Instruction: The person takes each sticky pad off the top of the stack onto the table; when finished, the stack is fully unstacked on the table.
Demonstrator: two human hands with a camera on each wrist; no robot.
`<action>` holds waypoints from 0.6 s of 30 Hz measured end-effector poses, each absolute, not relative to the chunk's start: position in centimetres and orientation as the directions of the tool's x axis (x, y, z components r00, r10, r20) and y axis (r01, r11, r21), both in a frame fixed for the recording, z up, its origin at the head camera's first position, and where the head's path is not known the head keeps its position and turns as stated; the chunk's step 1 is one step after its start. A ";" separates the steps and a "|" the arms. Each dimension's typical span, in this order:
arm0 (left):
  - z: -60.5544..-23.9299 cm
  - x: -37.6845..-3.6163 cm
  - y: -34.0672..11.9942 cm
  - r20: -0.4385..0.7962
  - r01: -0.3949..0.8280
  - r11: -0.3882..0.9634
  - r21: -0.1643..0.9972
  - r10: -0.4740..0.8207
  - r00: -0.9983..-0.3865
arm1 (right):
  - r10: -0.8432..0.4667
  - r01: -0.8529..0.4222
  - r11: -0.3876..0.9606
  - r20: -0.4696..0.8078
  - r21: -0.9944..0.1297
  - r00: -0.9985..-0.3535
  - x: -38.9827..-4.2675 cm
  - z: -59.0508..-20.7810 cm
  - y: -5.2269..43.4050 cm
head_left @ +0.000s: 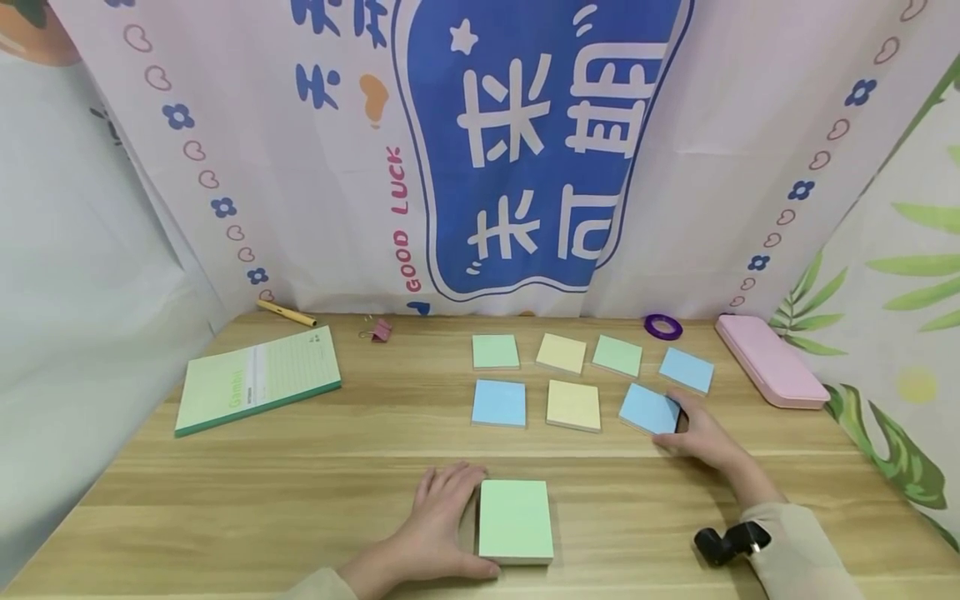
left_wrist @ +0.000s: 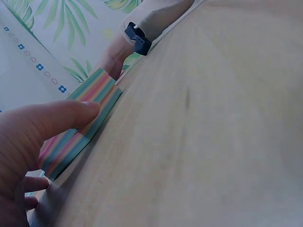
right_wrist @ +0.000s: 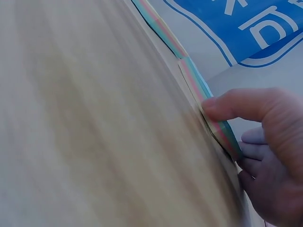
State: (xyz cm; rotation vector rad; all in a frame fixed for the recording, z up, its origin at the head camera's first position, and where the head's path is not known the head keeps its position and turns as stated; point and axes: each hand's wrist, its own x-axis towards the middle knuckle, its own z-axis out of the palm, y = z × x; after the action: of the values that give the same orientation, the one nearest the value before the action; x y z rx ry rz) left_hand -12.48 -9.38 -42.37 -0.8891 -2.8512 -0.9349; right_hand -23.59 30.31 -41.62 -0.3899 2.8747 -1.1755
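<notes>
A thick stack of sticky notes with a green top [head_left: 515, 521] lies near the table's front edge. My left hand [head_left: 442, 529] holds it from its left side, thumb at the near edge and fingertips by the far left corner. In the left wrist view the thumb rests on the striped side of the stack [left_wrist: 106, 94]. Further back on the right, my right hand [head_left: 703, 435] pinches a blue sticky note pad [head_left: 648, 408] by its right end, between thumb and fingers. The right wrist view shows the thumb against the pad's layered edge [right_wrist: 191, 80].
Several thin pads stand in two rows, including a blue pad [head_left: 498, 403], yellow pad [head_left: 573, 405] and green pad [head_left: 495, 352]. A notebook [head_left: 262, 379], pen [head_left: 287, 312] and binder clip [head_left: 381, 331] lie left; purple tape [head_left: 663, 327] and a pink case [head_left: 771, 361] lie right.
</notes>
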 end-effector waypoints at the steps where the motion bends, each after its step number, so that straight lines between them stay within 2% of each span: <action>1: -42.4 -12.5 -9.4 0.181 0.522 0.659 0.542 0.514 -0.838 | -0.228 -0.218 0.682 0.081 -0.698 -0.970 -23.6 -41.5 30.3; 6: -42.4 -12.4 -9.4 0.174 0.520 0.652 0.551 0.520 -0.836 | -0.204 -0.208 0.674 0.092 -0.708 -0.975 -22.7 -40.5 29.5; 9: -42.3 -12.4 -9.5 0.172 0.515 0.657 0.550 0.514 -0.840 | -0.227 -0.248 0.676 0.123 -0.694 -0.966 -21.8 -39.4 27.9; 18: -42.5 -12.6 -9.4 0.166 0.514 0.667 0.540 0.514 -0.841 | -0.416 -0.440 0.504 0.237 -0.743 -0.878 -17.6 -36.6 21.0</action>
State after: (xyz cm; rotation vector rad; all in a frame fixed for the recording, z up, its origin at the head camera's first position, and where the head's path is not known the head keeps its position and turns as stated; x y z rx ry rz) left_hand -12.62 -9.45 -42.49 -0.8846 -2.8685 -0.9290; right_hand -17.63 21.04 -36.61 -0.7825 2.7482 -1.3704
